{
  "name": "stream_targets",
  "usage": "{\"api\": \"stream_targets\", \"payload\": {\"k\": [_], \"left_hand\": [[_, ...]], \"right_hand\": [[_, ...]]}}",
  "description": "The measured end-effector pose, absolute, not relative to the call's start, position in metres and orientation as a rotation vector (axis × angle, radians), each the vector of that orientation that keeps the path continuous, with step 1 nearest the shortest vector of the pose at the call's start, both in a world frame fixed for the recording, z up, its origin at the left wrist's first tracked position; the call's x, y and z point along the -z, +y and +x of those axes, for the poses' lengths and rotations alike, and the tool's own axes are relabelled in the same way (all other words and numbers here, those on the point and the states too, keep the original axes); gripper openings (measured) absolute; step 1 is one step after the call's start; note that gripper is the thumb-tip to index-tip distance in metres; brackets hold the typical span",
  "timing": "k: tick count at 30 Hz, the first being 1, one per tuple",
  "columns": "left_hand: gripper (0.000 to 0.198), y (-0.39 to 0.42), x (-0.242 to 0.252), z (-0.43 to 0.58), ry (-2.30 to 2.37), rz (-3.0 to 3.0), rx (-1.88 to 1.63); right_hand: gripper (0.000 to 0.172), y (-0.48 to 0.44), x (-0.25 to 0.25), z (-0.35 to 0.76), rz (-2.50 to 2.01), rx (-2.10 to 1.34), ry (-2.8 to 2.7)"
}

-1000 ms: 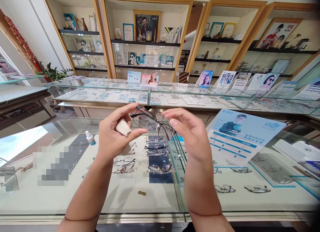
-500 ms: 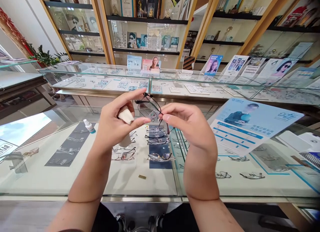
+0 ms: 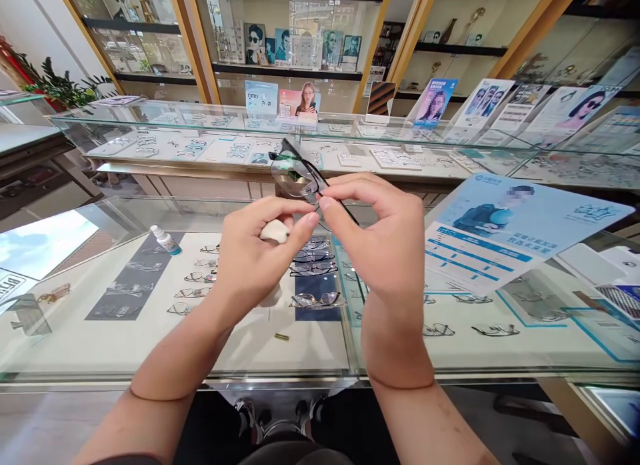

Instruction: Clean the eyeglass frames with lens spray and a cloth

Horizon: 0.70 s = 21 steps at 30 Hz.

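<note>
A pair of black-framed eyeglasses (image 3: 299,157) is held up above the glass counter, tilted, with one lens towards the upper left. My right hand (image 3: 384,233) pinches it between thumb and forefinger on its right side, around a dark temple arm. My left hand (image 3: 253,248) is closed over a crumpled white cloth (image 3: 275,231), part of which hangs below the palm. Its thumb and forefinger meet at the lower edge of the eyeglasses; whether they grip the frame is hard to make out.
Rows of spectacles (image 3: 317,299) lie inside the glass counter (image 3: 225,378) below my hands. A small white spray bottle (image 3: 165,239) stands left, and a blue printed sheet (image 3: 510,235) sits at the right. Another display case (image 3: 200,168) runs across the back.
My left thumb and forefinger have moved from spread around the lens to closed together at its lower edge. The eyeglasses have turned and risen in view. My right hand keeps its pinch.
</note>
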<state>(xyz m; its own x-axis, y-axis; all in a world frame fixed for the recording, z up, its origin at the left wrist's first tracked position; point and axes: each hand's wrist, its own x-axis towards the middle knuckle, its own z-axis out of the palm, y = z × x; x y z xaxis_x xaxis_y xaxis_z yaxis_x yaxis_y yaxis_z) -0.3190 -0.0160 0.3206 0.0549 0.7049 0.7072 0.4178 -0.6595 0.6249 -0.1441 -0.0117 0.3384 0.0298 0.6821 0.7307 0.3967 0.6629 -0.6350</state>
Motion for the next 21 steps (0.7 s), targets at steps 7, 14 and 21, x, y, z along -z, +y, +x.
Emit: {"api": "stream_targets", "payload": {"k": [7,14,21], "left_hand": [[0.025,-0.003,-0.317,-0.316,1.177,1.941,-1.695],[0.028,0.008,-0.313,-0.319,1.191,1.921,-1.682],[0.015,0.016,-0.305,-0.314,1.195,2.26,-1.302]], "right_hand": [[0.016,-0.023,-0.337,-0.15,-0.965,-0.207,-1.712],[0.015,-0.028,-0.344,-0.137,-0.985,-0.282,-1.866],[0.037,-0.042,-0.357,-0.111,-1.178,-0.221,-1.894]]}}
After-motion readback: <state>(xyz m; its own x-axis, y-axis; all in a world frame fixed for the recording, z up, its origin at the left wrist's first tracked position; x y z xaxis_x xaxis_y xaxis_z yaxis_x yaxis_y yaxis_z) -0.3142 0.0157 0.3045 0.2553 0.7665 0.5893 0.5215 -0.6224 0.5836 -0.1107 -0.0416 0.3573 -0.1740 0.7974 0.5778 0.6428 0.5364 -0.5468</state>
